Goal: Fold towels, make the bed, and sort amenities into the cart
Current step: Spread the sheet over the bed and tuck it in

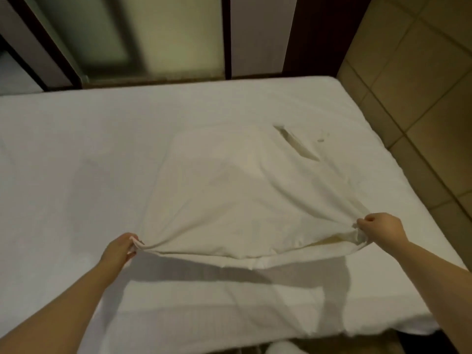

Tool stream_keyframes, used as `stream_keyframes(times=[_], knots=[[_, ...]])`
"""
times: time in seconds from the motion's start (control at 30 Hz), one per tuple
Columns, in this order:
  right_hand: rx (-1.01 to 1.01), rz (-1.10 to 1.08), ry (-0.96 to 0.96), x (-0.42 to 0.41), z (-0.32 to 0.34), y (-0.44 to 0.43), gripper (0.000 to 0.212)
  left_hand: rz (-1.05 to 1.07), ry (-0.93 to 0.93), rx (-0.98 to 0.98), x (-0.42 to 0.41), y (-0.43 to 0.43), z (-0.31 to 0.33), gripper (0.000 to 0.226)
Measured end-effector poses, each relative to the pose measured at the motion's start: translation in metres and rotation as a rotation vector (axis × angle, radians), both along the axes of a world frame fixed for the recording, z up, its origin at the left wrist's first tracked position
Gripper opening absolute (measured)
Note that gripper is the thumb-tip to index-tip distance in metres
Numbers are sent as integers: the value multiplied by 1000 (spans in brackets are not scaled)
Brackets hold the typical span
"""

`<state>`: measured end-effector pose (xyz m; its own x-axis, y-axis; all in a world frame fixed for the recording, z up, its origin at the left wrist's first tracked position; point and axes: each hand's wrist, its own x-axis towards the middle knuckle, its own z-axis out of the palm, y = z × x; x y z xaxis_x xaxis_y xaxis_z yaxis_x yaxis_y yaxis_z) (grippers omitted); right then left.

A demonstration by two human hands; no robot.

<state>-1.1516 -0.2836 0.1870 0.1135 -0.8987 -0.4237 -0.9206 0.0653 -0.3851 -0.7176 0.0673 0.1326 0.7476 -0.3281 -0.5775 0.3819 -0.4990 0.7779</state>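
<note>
while left hand (pixel 120 249) and right hand (pixel 380 227) pinch it, pillowcase (pixel 242 200) sags.

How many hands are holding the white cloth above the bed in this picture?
2. The left hand pinches the white cloth at its near left corner; the right hand pinches its near right corner. Its far end lies on the bed.
</note>
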Motion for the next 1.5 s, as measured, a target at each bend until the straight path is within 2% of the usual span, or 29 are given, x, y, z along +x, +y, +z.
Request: stream_keyframes(times=[0.13,0.33,0.5,0.57,0.67,0.73,0.77,0.9,1.03,1.1,1.3,1.5], knots=[[34,20,71,-42,-21,34,37,-133,-81,176,-23,45,-22,21],[160,58,120,-100,-77,86,35,-294,-73,406,-84,102,-70,22],[163,151,249,-142,-132,123,34,-470,-215,675,-137,133,-105,18],[162,180,283,-160,-148,134,33,-572,-283,741,-147,151,-117,23],[61,217,332,-175,-166,141,31,-689,-404,840,-150,169,-132,26],[-61,288,427,-173,-173,143,34,-675,-453,941,-154,161,-133,20],[-103,336,445,-170,-177,145,37,-669,-459,959,-158,153,-133,25],[-117,457,375,-139,-192,161,43,-704,-451,893,-192,119,-139,44],[17,392,154,-100,-194,169,46,-718,-488,804,-214,85,-138,45],[29,406,123,-82,-182,161,48,-766,-514,763,-219,64,-126,42],[-47,408,105,-20,-127,108,49,-772,-574,556,-212,-21,-78,45],[-32,344,24,62,-106,26,55,-766,-594,471,-163,-125,-61,47]])
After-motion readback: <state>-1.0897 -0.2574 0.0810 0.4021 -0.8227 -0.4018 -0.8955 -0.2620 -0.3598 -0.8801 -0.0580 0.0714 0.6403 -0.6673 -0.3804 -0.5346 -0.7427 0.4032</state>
